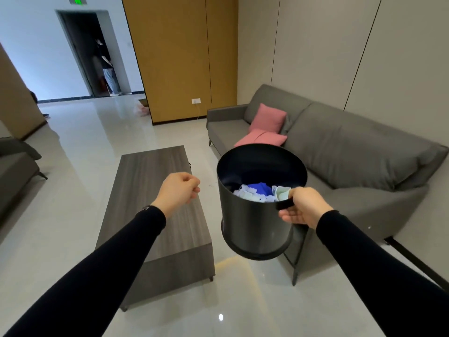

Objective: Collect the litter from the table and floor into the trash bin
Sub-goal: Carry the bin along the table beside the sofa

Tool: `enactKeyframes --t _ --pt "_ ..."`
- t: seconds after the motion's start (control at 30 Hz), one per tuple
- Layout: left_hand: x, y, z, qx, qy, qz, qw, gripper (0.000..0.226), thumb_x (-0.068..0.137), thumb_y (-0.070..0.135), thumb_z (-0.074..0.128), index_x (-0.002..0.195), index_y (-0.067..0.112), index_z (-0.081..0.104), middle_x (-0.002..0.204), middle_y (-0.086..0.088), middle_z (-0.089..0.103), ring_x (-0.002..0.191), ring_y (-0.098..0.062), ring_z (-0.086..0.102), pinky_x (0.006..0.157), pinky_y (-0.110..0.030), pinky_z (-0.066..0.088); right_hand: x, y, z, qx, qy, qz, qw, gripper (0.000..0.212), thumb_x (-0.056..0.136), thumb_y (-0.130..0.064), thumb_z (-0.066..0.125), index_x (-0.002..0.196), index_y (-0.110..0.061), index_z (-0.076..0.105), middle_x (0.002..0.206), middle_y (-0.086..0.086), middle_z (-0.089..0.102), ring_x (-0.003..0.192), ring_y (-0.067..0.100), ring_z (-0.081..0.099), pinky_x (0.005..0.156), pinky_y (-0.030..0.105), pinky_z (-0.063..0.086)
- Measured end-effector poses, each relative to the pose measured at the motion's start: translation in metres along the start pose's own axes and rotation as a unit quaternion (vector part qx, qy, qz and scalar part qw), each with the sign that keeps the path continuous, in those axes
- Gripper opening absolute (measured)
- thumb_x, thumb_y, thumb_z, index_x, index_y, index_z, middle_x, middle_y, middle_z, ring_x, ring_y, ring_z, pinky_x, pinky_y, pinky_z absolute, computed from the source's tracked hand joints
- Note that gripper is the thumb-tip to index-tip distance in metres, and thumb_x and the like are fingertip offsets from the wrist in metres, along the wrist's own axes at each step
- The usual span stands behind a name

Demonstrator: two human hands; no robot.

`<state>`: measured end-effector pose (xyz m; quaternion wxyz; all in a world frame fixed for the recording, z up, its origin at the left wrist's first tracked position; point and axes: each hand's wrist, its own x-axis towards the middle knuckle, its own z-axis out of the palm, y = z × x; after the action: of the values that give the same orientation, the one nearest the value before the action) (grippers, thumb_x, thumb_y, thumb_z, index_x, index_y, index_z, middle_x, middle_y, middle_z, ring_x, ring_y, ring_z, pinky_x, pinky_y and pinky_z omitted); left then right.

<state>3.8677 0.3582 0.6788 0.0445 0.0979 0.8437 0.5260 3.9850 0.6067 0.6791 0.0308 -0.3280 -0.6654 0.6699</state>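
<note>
single head view, high, facing forward-down over table (155, 190).

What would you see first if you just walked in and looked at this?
The black bin stands out most: the right hand grips its rim and holds it up in the air, with blue and white litter inside. Next come two pink pillows on the grey sofa behind it. The left hand is curled above the dark table.
</note>
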Motion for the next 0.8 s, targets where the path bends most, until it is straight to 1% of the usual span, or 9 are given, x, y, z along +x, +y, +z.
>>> enactKeyframes --t 0.07,0.17,0.27,0.33,0.43,0.5,0.57,0.67,0.8 --pt "0.013 -0.004 0.008 -0.002 0.008 -0.012 1.000 0.018 0.088 0.015 0.050 0.080 0.016 0.067 0.076 -0.002 0.069 0.062 -0.012 0.060 0.055 -0.022 0.047 0.017 0.000 -0.001 -0.005 -0.002 0.012 1.000 0.027 0.093 -0.013 0.039 0.111 0.003 0.053 0.077 0.020 0.061 0.051 0.024 0.059 0.034 0.021 0.050" --pt "0.044 -0.014 0.023 -0.008 0.015 -0.030 0.999 0.019 0.088 0.014 0.051 0.078 0.015 0.067 0.074 -0.003 0.068 0.060 -0.013 0.058 0.055 -0.023 0.046 0.054 -0.003 0.000 -0.010 -0.001 0.037 0.999 0.034 0.095 -0.011 0.033 0.120 0.007 0.048 0.080 0.024 0.060 0.053 0.026 0.059 0.033 0.022 0.050" --pt "0.088 -0.026 0.037 -0.011 0.018 -0.041 0.999 0.018 0.087 0.015 0.052 0.080 0.014 0.068 0.074 -0.002 0.069 0.060 -0.013 0.058 0.055 -0.024 0.047 0.101 -0.009 0.004 -0.011 0.003 0.054 0.998 0.038 0.094 -0.008 0.031 0.126 0.006 0.045 0.081 0.024 0.058 0.054 0.026 0.058 0.032 0.022 0.049" --pt "0.125 -0.034 0.046 -0.017 0.021 -0.046 0.999 0.017 0.087 0.016 0.052 0.082 0.014 0.068 0.076 -0.003 0.069 0.061 -0.013 0.059 0.055 -0.024 0.048 0.140 -0.016 0.008 -0.012 0.003 0.057 0.998 0.038 0.094 -0.008 0.030 0.126 0.005 0.046 0.079 0.022 0.057 0.054 0.025 0.058 0.032 0.021 0.049" --pt "0.191 -0.045 0.058 -0.029 0.030 -0.058 0.997 0.017 0.088 0.016 0.052 0.084 0.013 0.068 0.078 -0.004 0.070 0.061 -0.014 0.059 0.056 -0.025 0.048 0.209 -0.035 0.018 -0.024 0.007 0.052 0.998 0.038 0.092 -0.006 0.031 0.124 0.005 0.048 0.086 0.023 0.058 0.050 0.024 0.060 0.033 0.021 0.049" --pt "0.234 -0.050 0.063 -0.036 0.033 -0.073 0.996 0.017 0.088 0.015 0.052 0.084 0.012 0.068 0.077 -0.005 0.069 0.061 -0.014 0.059 0.056 -0.025 0.048 0.252 -0.053 0.026 -0.034 0.010 0.055 0.998 0.037 0.091 -0.004 0.031 0.123 0.005 0.047 0.079 0.021 0.058 0.046 0.023 0.060 0.033 0.021 0.048" --pt "0.274 -0.053 0.067 -0.039 0.034 -0.087 0.995 0.017 0.087 0.014 0.052 0.082 0.011 0.068 0.076 -0.005 0.069 0.060 -0.015 0.058 0.056 -0.025 0.048 0.290 -0.070 0.033 -0.040 0.008 0.053 0.998 0.034 0.091 -0.004 0.032 0.120 0.005 0.046 0.076 0.019 0.055 0.048 0.025 0.060 0.032 0.022 0.048" --pt "0.329 -0.053 0.073 -0.038 0.035 -0.098 0.994 0.018 0.087 0.013 0.051 0.081 0.011 0.068 0.074 -0.004 0.068 0.059 -0.015 0.058 0.057 -0.026 0.049 0.344 -0.092 0.041 -0.056 0.001 0.053 0.997 0.026 0.090 -0.004 0.034 0.110 0.003 0.049 0.074 0.019 0.055 0.049 0.026 0.060 0.032 0.022 0.048" --pt "0.394 -0.053 0.090 -0.035 0.040 -0.113 0.992 0.019 0.087 0.012 0.050 0.078 0.013 0.067 0.072 -0.003 0.067 0.059 -0.015 0.057 0.055 -0.025 0.049 0.418 -0.113 0.045 -0.084 -0.009 0.060 0.995 0.032 0.090 -0.006 0.036 0.114 0.006 0.054 0.072 0.019 0.058 0.047 0.025 0.059 0.034 0.021 0.049"
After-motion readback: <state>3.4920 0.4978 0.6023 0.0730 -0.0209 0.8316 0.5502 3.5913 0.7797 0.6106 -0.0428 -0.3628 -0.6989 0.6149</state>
